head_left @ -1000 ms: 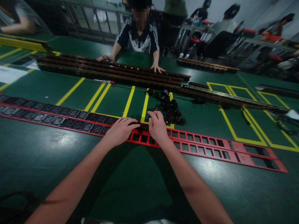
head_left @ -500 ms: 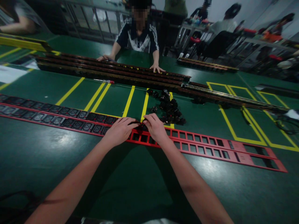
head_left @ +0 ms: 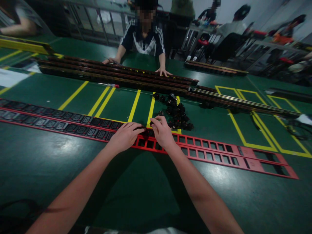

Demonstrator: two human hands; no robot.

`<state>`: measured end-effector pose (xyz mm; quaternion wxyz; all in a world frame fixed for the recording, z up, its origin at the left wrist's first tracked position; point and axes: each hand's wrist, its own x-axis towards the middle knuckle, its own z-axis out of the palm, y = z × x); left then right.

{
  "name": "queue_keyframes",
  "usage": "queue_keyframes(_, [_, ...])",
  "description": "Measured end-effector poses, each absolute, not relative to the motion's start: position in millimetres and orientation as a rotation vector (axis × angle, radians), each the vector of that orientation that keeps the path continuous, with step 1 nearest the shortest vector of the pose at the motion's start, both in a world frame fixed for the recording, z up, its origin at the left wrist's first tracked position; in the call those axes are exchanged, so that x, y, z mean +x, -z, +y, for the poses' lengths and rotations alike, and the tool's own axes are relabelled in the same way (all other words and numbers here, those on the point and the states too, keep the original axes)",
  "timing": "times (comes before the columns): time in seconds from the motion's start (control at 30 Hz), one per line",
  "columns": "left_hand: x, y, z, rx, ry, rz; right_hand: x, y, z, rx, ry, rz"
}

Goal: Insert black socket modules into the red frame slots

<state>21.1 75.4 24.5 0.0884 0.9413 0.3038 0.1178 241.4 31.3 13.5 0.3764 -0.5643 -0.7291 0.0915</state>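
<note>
A long red strip [head_left: 219, 152] with rows of square cut-outs lies across the green table [head_left: 136, 195]. Its left part is filled with black sockets [head_left: 60, 122]; the right part shows bare holes. My left hand [head_left: 125, 136] rests on the strip with fingers bent, fingertips on a black socket [head_left: 146, 131] at the end of the filled run. My right hand [head_left: 162, 131] pinches down on the same spot from the right. A heap of loose black sockets [head_left: 176, 113] lies just behind my right hand.
Long dark strips [head_left: 117, 73] lie stacked across the far side, where a person [head_left: 145, 35] opposite presses both hands on them. Yellow lines mark the table. A red-tipped pen [head_left: 109, 85] lies near the stack. Other people sit at benches behind.
My right hand came back from the loose heap to the red strip and now meets my left hand's fingertips. My left hand has barely moved.
</note>
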Motion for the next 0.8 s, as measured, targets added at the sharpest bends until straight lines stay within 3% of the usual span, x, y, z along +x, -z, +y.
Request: queue_keyframes(0.8, [21.0,-26.4,75.2,2.778,-0.337,0.902,241.5,-17.3,30.0,-1.390,-0.273,-1.871])
